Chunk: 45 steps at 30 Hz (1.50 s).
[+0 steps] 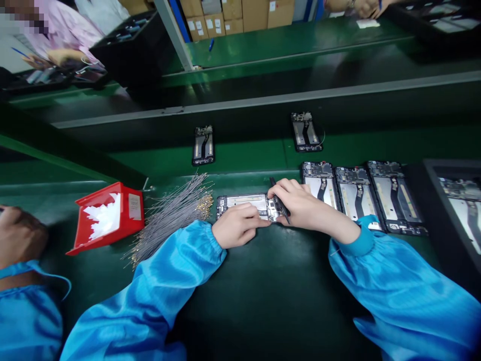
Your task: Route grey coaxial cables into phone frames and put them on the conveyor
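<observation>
An opened phone (pixel 246 199) lies sideways on the green bench, its inner frame and circuit board facing up. My left hand (pixel 239 225) is closed over its near edge, with the index finger stretched toward the board end. Between the fingers of my right hand (pixel 295 203) are black tweezers (pixel 281 204), tips down at the phone's right end. Whatever lies under the tips is hidden. Left of the phone spreads a bundle of thin grey cables (pixel 169 215) with gold-coloured ends.
A red bin (pixel 131 208) holds white slips. Several opened phones (pixel 355 193) stand in a row at right, beside a black tray (pixel 432 200). Two more phones (pixel 203 145) lie on the strip behind. Another person's hand (pixel 18 238) is at far left; others work across the bench.
</observation>
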{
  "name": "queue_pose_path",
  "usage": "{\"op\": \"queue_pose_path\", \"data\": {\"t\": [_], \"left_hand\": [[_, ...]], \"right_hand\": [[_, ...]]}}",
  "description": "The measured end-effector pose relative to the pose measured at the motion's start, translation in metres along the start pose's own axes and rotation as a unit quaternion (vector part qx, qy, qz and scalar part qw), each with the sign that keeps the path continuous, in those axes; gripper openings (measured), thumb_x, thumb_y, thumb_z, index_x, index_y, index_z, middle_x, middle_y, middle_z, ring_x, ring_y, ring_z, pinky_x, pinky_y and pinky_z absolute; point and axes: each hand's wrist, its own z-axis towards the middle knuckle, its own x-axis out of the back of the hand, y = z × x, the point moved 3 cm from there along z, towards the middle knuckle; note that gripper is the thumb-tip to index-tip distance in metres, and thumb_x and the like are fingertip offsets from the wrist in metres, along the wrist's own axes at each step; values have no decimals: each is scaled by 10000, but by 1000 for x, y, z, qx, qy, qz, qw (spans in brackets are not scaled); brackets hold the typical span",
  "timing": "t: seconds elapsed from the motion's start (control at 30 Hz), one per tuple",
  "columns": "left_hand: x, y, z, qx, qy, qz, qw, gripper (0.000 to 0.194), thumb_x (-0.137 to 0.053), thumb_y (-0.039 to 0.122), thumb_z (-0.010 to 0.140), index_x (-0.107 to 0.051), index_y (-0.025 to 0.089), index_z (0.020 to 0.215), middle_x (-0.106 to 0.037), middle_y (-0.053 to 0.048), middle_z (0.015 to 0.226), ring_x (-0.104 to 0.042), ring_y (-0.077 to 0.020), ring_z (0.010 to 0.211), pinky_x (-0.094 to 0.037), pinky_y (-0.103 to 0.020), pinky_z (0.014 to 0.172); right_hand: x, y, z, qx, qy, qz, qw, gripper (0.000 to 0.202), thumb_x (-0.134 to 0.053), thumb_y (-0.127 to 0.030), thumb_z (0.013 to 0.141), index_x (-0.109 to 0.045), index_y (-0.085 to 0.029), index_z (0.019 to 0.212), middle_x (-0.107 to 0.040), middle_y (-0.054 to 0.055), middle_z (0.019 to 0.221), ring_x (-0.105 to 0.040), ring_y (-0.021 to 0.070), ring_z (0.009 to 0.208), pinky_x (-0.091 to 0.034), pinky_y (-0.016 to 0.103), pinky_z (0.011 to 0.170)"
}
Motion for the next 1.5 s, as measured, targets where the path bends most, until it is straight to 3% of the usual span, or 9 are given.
{"op": "queue_pose_path", "data": {"t": [0.47,0.83,1.07,1.5], "left_hand": [[-1,-1,2,11,-22,3,1000,327,-360,131,783,-606,173,995,-513,-39,734,-466,-155,715,-428,-282,676],[-1,-1,1,12,-7,-17,1000,347,-377,110,743,-608,180,992,-526,-31,730,-468,-151,709,-425,-275,682],[6,1,3,31,31,-75,996,261,-383,101,746,-606,146,873,-544,-33,717,-483,-135,685,-431,-248,646],[0,-2,-1,11,18,-79,997,278,-388,112,745,-633,168,864,-550,-27,710,-496,-127,672,-428,-240,634]], "right_hand": [[-2,-1,3,-13,2,-7,1000,341,-606,-318,679,-442,-234,965,-447,57,994,-397,234,904,-290,331,694],[-2,-3,7,-24,-11,-37,999,329,-579,-278,663,-443,-229,959,-448,59,972,-396,228,873,-258,295,645],[-1,-1,7,-9,-9,-27,1000,360,-611,-338,664,-438,-235,962,-447,54,987,-399,229,890,-264,302,661],[1,-8,11,-48,-24,-52,997,382,-634,-370,628,-443,-230,928,-444,51,941,-394,236,880,-257,308,654]]}}
